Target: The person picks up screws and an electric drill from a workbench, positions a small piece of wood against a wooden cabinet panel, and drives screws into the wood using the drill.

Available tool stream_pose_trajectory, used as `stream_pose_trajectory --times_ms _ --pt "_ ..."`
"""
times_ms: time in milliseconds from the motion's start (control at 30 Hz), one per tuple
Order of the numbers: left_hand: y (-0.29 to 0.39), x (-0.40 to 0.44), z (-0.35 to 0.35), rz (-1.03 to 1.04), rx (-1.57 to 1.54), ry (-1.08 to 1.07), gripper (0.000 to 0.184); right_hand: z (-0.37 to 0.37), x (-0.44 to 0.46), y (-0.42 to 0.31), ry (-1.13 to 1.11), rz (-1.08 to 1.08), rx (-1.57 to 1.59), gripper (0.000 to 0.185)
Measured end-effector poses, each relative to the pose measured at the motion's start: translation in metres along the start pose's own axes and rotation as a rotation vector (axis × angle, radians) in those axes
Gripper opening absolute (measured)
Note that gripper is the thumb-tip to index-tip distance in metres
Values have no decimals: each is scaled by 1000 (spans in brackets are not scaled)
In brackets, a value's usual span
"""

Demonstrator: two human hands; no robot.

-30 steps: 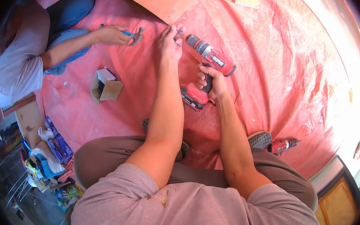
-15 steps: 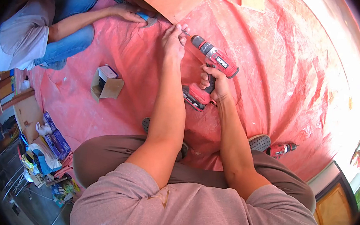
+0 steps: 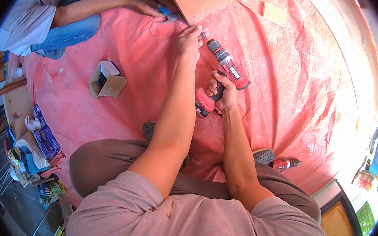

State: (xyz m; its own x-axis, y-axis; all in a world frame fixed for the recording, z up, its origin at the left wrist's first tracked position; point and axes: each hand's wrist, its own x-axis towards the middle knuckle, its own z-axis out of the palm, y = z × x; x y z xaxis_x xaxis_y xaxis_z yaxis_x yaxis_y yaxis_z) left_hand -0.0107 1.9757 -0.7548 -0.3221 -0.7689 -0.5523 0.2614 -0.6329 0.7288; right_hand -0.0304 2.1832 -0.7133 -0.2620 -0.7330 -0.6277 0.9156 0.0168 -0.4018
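Observation:
My right hand (image 3: 226, 92) is wrapped round the handle of a red and black cordless drill (image 3: 234, 71), whose chuck points up and left. Close to the drill's tip, my left hand (image 3: 190, 41) is pinched at the lower corner of a wooden panel (image 3: 199, 0). Whatever its fingers hold is too small to make out. Across from me, another person's hand (image 3: 147, 5) is by a hammer-like tool with a blue part (image 3: 164, 10), near the same panel.
A red sheet (image 3: 145, 55) covers the floor. An opened cardboard box (image 3: 111, 84) lies to the left. Near my right foot rests a second drill (image 3: 285, 163). A small wood block (image 3: 274, 14) lies at the upper right. Boxes and bags (image 3: 45, 141) are piled at the left edge.
The view has shifted slightly, so most things appear displaced. My right hand still grips the drill, and my left hand stays pinched at the panel's corner.

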Motion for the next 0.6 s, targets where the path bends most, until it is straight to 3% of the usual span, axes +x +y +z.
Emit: stream_pose_trajectory --times_ms 233,600 --pt "-2 13 7 -24 1 -34 16 0 14 1 -66 56 214 16" --pt "-5 20 5 1 -10 -29 14 -6 23 -12 -43 75 145 14"
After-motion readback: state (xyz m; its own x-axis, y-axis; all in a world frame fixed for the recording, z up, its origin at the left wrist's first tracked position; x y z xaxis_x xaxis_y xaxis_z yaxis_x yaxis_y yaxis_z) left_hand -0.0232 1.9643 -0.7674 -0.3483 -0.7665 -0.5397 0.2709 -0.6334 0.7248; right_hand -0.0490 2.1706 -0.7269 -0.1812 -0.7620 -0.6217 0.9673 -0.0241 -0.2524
